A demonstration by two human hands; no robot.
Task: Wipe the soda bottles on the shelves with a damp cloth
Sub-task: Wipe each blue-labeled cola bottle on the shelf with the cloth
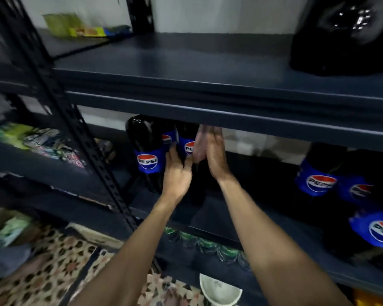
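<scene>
The bottle (188, 145) being handled stands on the middle shelf (296, 221), toward its left end and far back, with its top hidden under the edge of the upper shelf (230, 111). Two more bottles (147, 151) stand just to its left. A further group (318, 180) is seen well apart at the right.

The left grip (177, 173) is set against the bottle's lower left side. Its fingers and thumb appear curled round the body just below the label, so the bottle is judged to be held there. The right grip (210, 151) is laid flat against the bottle's right side, with its fingers straight and pointing up. Nothing is seen clasped in it, though it is blurred. No cloth can be made out in either grip, and whether one is pressed under the right palm cannot be told.

The bottle looks full of dark soda, so it is judged to be heavy for its size and top-steady only while upright. Its plastic wall should be fairly stiff when full, and it would become smooth and slippery once damp. The label band should give a slightly better hold than the bare plastic. A hold low on the body or round the waist at the label is advised, with the other grip kept free for wiping. Little headroom is left under the upper shelf, so the bottle would best be drawn nearer before it is lifted or turned.
</scene>
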